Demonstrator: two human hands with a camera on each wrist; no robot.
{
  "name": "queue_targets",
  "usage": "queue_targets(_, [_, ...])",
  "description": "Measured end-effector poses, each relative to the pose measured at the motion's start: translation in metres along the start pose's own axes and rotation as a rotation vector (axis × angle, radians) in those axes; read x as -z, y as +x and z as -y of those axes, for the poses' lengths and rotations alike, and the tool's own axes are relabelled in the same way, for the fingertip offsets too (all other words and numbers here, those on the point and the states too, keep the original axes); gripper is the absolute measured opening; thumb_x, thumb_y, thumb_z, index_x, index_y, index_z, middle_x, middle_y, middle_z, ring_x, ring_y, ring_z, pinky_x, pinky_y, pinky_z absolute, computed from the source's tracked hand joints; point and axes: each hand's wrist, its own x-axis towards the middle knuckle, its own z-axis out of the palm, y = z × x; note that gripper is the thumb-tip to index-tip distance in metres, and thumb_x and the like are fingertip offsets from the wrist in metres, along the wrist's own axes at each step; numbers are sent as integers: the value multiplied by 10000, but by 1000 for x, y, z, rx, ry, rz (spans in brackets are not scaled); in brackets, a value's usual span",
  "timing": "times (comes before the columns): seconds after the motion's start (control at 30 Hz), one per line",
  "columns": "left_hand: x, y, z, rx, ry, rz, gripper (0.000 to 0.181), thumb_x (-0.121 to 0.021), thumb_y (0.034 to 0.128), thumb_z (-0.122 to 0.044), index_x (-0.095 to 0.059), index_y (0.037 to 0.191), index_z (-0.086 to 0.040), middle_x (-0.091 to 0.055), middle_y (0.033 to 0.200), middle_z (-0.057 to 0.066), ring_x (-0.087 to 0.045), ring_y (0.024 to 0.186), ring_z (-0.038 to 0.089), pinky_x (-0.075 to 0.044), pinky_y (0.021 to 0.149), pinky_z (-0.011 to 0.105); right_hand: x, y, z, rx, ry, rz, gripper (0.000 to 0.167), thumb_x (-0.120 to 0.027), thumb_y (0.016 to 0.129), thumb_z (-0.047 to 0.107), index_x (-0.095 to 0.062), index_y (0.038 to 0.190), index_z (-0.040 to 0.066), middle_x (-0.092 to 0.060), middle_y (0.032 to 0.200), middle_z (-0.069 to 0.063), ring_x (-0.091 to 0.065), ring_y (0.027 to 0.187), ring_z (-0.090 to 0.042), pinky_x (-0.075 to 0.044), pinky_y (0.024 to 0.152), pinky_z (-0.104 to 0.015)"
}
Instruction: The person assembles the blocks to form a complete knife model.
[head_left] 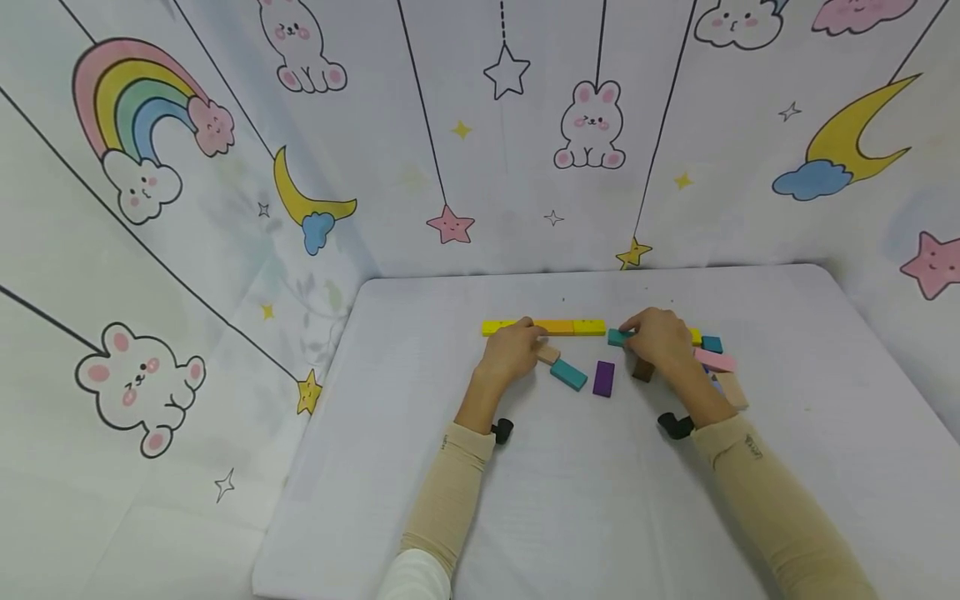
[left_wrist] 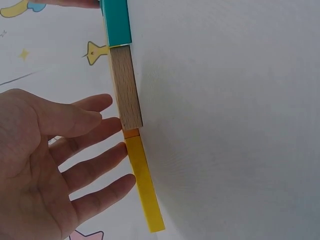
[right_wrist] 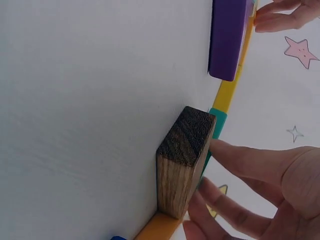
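My left hand [head_left: 512,354] rests at the left part of a row of yellow and orange blocks [head_left: 588,327]; in the left wrist view its fingers are spread, with tips against the far side of the yellow block [left_wrist: 145,185]. My right hand [head_left: 660,340] pinches a teal block [head_left: 617,337] just right of that row. In the right wrist view, the thumb and fingers lie at the teal block [right_wrist: 218,117], partly hidden behind an upright dark brown block [right_wrist: 185,155]. A small gap between teal block and row shows in the head view.
Nearer than the row lie a light wood block [head_left: 548,354], a second teal block [head_left: 568,374] and a purple block [head_left: 603,378]. Right of my right hand are a pink block [head_left: 715,360], a blue block [head_left: 712,343] and a wooden block [head_left: 732,390]. A patterned cloth backs the table.
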Motion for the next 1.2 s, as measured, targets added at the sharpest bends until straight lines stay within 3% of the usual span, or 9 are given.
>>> queue_targets(0.4, [-1,2,2,-8,1,-6,308,-589,1076,-247,-708,1357,-209,-657,1258,-8,-672,1077,163,-564,915,323,2,11,-1,-17,61,10,301,-713,938,110,-773,1231,74,-667,1251,-266,-585,1125,-447,-527,882,-549])
queue_targets(0.73, [-1,0,3,-15,-12,3,322,-586,1075,-222,-696,1377,-195,-654,1283,10,-671,1071,172,-566,904,315,1,18,2,-30,86,-14,311,-679,942,60,-766,1241,63,-637,1277,-286,-559,1165,-468,-475,992,-623])
queue_targets(1.2, [1,-1,2,-15,10,4,347,-604,1051,-168,-690,1385,-208,-646,1320,7,-666,1078,165,-565,903,310,2,24,5,-22,122,1,336,-667,941,53,-753,1266,65,-589,1357,-306,-499,1233,-502,-434,1036,-647])
